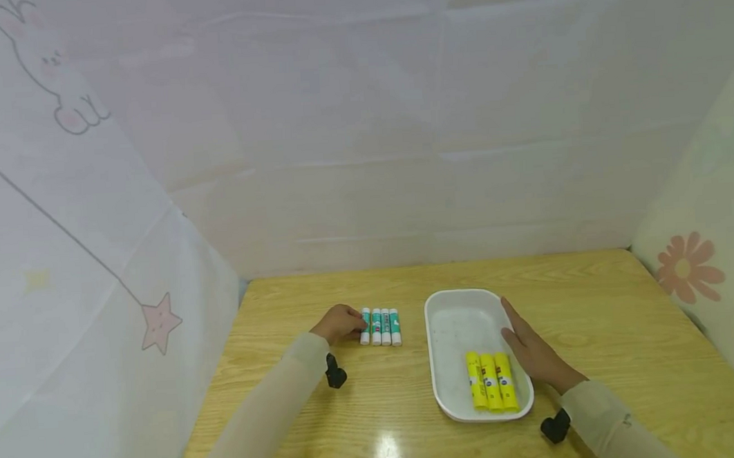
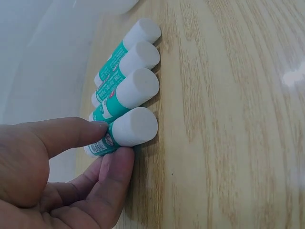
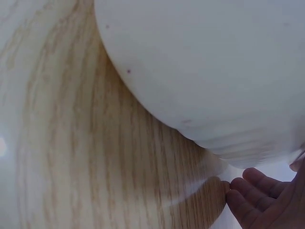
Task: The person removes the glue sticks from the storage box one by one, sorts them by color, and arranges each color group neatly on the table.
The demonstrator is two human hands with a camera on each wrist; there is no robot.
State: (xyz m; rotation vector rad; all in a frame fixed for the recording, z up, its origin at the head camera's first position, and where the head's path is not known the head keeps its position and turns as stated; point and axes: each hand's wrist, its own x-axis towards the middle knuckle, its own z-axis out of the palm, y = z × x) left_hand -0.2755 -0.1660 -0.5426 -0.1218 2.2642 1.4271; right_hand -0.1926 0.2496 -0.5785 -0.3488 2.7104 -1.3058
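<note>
My left hand (image 1: 341, 324) pinches the leftmost glue stick (image 2: 133, 128) between thumb and fingers. This stick is white with a teal label and lies on the table. Beside it several matching teal glue sticks (image 1: 386, 327) lie side by side in a row. A white tray (image 1: 439, 363) stands to their right, with three yellow glue sticks (image 1: 490, 381) in its near right part. My right hand (image 1: 535, 351) rests against the tray's right side, fingers extended; in the right wrist view its fingers (image 3: 255, 193) are beside the tray's outer wall (image 3: 214, 119).
The wooden table (image 1: 328, 431) carries the tray and the row of sticks. A pale cloth wall (image 1: 365, 187) stands behind it, and printed curtains hang at the left and right sides.
</note>
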